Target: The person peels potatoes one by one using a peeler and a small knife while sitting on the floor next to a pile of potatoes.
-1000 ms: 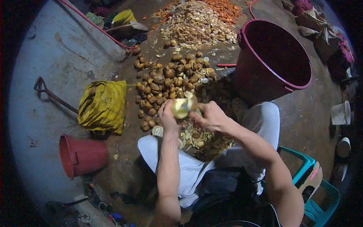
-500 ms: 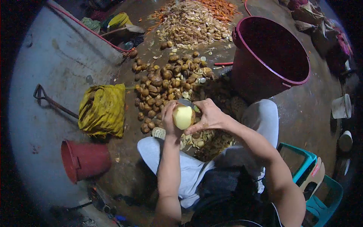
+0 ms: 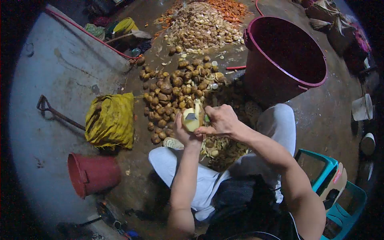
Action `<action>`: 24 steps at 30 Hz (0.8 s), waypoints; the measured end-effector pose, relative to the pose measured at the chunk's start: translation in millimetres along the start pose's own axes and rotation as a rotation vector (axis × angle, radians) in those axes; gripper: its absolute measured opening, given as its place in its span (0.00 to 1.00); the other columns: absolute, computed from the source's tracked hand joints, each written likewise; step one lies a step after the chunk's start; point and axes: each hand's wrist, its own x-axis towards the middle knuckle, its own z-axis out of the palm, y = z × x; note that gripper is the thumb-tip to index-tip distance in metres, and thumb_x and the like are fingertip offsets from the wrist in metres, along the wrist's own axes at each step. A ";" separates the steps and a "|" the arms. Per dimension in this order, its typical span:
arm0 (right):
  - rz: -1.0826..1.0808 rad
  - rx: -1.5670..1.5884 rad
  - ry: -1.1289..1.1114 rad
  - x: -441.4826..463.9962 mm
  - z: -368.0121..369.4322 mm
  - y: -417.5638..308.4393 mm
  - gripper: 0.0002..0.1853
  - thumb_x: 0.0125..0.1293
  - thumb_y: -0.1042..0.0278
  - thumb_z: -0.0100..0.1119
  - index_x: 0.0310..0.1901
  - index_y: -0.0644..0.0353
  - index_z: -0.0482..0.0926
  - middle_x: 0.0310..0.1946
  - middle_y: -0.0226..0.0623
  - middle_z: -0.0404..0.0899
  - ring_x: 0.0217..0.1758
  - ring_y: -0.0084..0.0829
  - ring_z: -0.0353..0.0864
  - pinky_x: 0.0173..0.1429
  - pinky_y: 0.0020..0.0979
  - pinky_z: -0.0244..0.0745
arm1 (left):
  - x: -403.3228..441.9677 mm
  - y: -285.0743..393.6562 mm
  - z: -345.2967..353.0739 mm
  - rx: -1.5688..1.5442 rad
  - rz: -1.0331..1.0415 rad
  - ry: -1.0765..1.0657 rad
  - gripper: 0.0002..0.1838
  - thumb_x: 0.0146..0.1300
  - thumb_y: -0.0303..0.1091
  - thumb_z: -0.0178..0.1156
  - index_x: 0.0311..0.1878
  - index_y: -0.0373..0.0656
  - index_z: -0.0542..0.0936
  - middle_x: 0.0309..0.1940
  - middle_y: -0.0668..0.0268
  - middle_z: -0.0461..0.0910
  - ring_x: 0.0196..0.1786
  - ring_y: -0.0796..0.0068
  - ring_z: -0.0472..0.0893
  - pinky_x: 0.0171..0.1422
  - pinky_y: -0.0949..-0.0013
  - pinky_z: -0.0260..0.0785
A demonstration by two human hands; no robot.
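Observation:
My left hand (image 3: 185,132) is wrapped round a pale, partly peeled root vegetable (image 3: 191,123) with some brown skin left on its right side. My right hand (image 3: 221,121) grips a knife, whose grey blade (image 3: 191,116) lies against the pale flesh; the handle is mostly hidden by the fingers. A strip of peel (image 3: 197,106) stands up from the vegetable beside the blade. Just beyond my hands, brown unpeeled vegetables (image 3: 176,82) are heaped on the floor. Cut peelings (image 3: 216,146) lie below my hands, between my legs.
A big maroon tub (image 3: 256,80) stands at the right, a red bucket (image 3: 98,174) and yellow sack (image 3: 110,120) at the left. Farther back is a pile of pale scraps (image 3: 204,28) with orange pieces (image 3: 230,10). Teal stools (image 3: 322,160) are at the lower right.
The knife has moved from the vegetable's far edge onto its pale face, and a strip of peel now stands up beside it. Both hands remain close together.

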 end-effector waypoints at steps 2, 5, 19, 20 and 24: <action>-0.012 -0.052 0.062 1.2 2.1 3.6 0.43 0.42 0.17 0.57 0.22 0.62 0.72 0.10 0.47 0.71 0.17 0.51 0.77 0.23 0.45 0.73 | 2.6 -4.3 -3.7 -0.038 -0.042 0.131 0.15 0.67 0.43 0.49 0.46 0.43 0.78 0.43 0.64 0.81 0.47 0.64 0.80 0.54 0.59 0.73; -0.047 -0.033 0.051 2.1 1.5 4.9 0.42 0.43 0.17 0.57 0.22 0.60 0.72 0.10 0.47 0.71 0.16 0.50 0.77 0.22 0.44 0.72 | 0.0 -4.3 -6.9 -0.054 -0.084 0.051 0.17 0.66 0.44 0.49 0.47 0.43 0.78 0.44 0.64 0.81 0.47 0.63 0.80 0.56 0.57 0.72; 0.015 0.163 -0.014 6.0 5.3 0.5 0.35 0.55 0.29 0.58 0.25 0.64 0.73 0.15 0.50 0.75 0.20 0.51 0.79 0.26 0.43 0.73 | 11.7 -11.2 -28.5 -0.287 -0.370 0.087 0.23 0.64 0.49 0.41 0.51 0.46 0.78 0.39 0.64 0.81 0.34 0.71 0.80 0.30 0.62 0.75; 0.077 0.380 -0.072 6.8 4.5 2.4 0.35 0.56 0.31 0.59 0.27 0.65 0.75 0.16 0.52 0.75 0.22 0.52 0.79 0.28 0.43 0.74 | 11.3 -9.5 -27.7 -0.251 -0.366 0.100 0.22 0.63 0.48 0.42 0.50 0.46 0.78 0.38 0.63 0.81 0.34 0.70 0.80 0.31 0.62 0.75; 0.145 0.403 -0.046 10.6 -9.8 1.7 0.37 0.55 0.32 0.60 0.34 0.70 0.77 0.21 0.57 0.77 0.27 0.51 0.81 0.34 0.42 0.76 | 8.5 -0.2 -16.8 -0.288 -0.401 0.010 0.25 0.64 0.60 0.49 0.40 0.47 0.80 0.32 0.62 0.82 0.27 0.70 0.80 0.28 0.71 0.74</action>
